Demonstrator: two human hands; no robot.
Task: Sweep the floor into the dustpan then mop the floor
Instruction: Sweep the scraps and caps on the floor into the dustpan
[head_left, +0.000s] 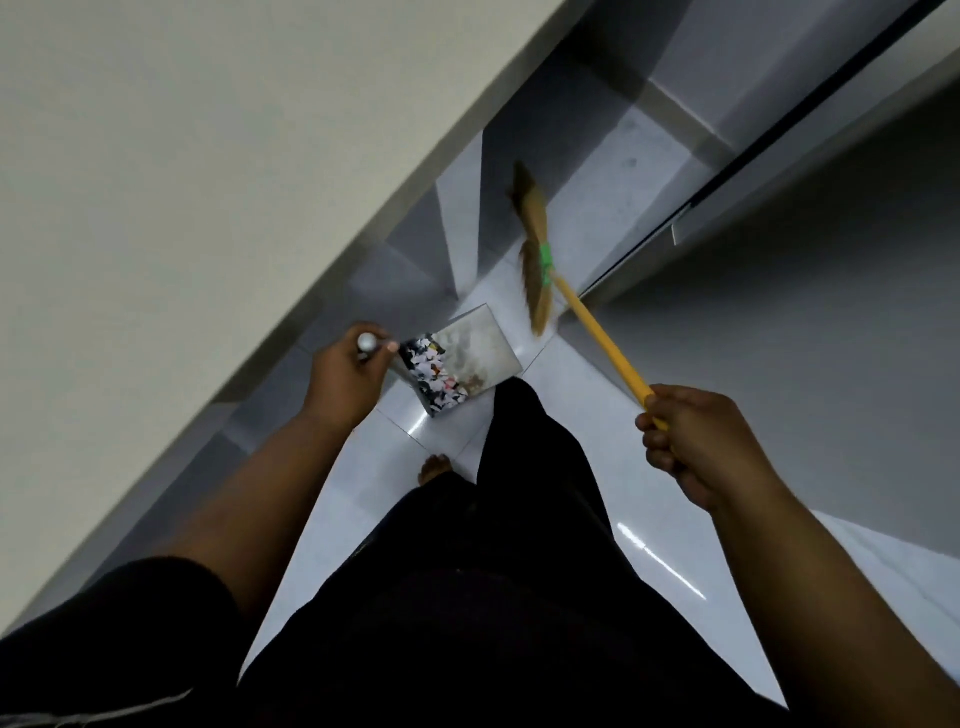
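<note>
My left hand (349, 373) grips the pale upright handle (367, 342) of a metal dustpan (460, 364) that sits on the white tiled floor (649, 525) ahead of my legs. The pan has a patterned back wall and holds brownish dust. My right hand (693, 441) grips the yellow stick (602, 338) of a broom. Its straw head (535, 260), bound with a green band, hangs just beyond the dustpan's far edge, blurred by motion.
A cream wall (182, 171) runs along the left, with a grey skirting band at its foot. A grey wall and a dark door gap (753, 171) stand on the right. My dark trousers and a bare foot (435, 467) fill the narrow corridor floor below.
</note>
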